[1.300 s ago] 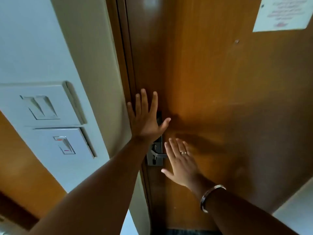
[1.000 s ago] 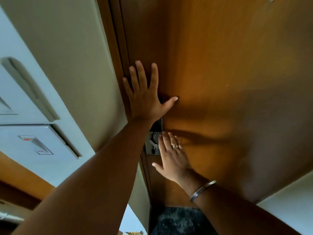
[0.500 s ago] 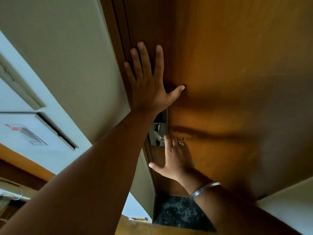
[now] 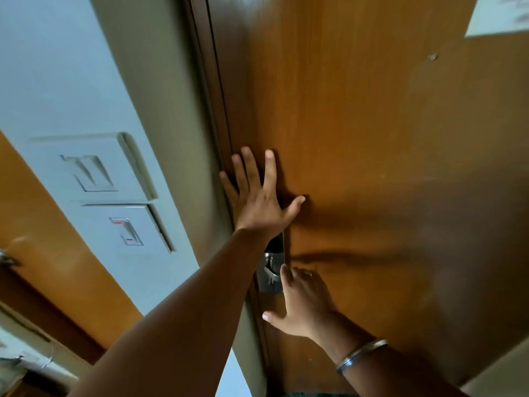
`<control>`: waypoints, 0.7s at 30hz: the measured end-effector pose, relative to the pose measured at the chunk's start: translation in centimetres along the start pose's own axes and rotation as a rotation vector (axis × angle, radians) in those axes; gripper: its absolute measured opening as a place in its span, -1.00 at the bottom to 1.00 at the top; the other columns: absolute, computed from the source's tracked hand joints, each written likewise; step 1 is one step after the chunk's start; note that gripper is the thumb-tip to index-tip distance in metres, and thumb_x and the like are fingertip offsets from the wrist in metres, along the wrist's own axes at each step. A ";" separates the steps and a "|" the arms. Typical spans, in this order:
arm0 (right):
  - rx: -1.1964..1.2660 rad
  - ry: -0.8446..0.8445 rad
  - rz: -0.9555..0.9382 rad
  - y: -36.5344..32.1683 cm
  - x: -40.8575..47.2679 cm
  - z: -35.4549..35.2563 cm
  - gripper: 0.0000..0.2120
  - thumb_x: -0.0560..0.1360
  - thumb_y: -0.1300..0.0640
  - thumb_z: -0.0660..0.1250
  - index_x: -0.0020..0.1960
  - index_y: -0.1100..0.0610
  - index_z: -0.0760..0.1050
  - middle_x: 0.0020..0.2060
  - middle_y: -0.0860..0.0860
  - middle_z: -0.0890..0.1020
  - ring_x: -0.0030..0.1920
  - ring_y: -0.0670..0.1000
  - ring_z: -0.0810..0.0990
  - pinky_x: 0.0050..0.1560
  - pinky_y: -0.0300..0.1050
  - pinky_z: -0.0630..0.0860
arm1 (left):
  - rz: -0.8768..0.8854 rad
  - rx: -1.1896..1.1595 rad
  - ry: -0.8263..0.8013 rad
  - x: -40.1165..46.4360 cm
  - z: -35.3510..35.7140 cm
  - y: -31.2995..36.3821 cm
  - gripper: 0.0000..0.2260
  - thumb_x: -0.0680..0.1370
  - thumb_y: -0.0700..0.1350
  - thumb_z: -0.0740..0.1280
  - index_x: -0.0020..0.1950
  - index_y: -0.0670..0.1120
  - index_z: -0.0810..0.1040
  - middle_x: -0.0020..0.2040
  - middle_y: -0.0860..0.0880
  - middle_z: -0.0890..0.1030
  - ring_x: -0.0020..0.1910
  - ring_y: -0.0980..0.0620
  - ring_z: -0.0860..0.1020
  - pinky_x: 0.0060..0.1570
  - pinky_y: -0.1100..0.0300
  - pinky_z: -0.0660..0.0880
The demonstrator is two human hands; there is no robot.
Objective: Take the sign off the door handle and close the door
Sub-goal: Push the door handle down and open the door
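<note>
From the head camera, the door [image 4: 372,144] is a flat slab of glossy orange-brown wood, its edge set against the darker frame [image 4: 213,81]. The left hand [image 4: 259,202] lies spread and flat on the wood just above the metal lock plate [image 4: 272,270], fingers splayed, gripping nothing. The right hand [image 4: 303,302], wearing a ring and a thin metal bangle [image 4: 360,355], rests open beside the plate, fingertips near the curved silver handle [image 4: 270,272], which carries no sign. Smooth white rectangular switches [image 4: 114,196] sit on the wall to the left.

Orange-brown door [image 4: 357,138], white switches [image 4: 120,207]
</note>
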State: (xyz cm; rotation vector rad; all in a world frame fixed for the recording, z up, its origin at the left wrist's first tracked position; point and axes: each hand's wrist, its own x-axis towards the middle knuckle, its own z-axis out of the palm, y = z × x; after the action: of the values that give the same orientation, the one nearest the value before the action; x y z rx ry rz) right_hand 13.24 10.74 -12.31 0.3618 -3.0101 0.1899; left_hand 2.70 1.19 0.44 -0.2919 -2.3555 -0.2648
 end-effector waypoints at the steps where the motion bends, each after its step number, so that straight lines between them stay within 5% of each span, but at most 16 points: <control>1: -0.027 -0.007 0.006 -0.5 -0.6 -0.4 0.04 0.41 -0.50 0.19 0.57 0.20 0.02 0.49 0.18 0.29 0.43 0.21 0.31 0.45 0.12 0.23 | -0.007 -0.001 -0.004 -0.4 -0.7 0.1 0.03 0.40 0.48 0.16 0.54 0.03 -0.40 0.58 -0.19 -0.23 0.53 -0.21 -0.38 0.44 -0.25 -0.39; 9: -0.132 -0.039 0.167 -4.5 -6.1 -1.5 -0.14 0.46 -0.37 0.26 0.53 0.14 0.12 0.46 0.14 0.32 0.44 0.20 0.28 0.48 0.13 0.22 | 0.152 -0.020 0.009 -4.8 -5.8 -0.2 -0.13 0.50 0.32 0.17 0.62 -0.07 -0.17 0.60 -0.18 -0.08 0.57 -0.20 -0.13 0.48 -0.19 -0.30; 15: -0.138 -0.018 0.372 -8.2 -11.5 -2.5 -0.41 0.51 -0.08 0.27 0.45 0.16 0.25 0.40 0.13 0.40 0.41 0.16 0.33 0.52 0.07 0.19 | 0.472 -0.094 0.110 -9.6 -9.9 -4.4 -0.26 0.56 0.29 0.13 0.62 -0.07 0.03 0.61 -0.18 0.02 0.59 -0.15 -0.10 0.50 -0.18 -0.27; 21: -0.169 0.409 0.540 -14.3 -16.6 -7.6 -0.36 0.59 0.00 0.21 0.57 0.20 0.10 0.53 0.21 0.23 0.54 0.20 0.18 0.54 0.11 0.07 | 0.647 -0.278 0.171 -14.2 -12.5 -10.2 -0.27 0.60 0.32 0.05 0.62 -0.05 -0.10 0.62 -0.16 -0.02 0.60 -0.16 -0.06 0.52 -0.17 -0.21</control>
State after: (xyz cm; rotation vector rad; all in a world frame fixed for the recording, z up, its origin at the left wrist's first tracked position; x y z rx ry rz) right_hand 33.38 1.84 -5.17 -0.4559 -2.6159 0.0395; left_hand 17.93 -13.87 -1.66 -1.0882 -1.9315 -0.2837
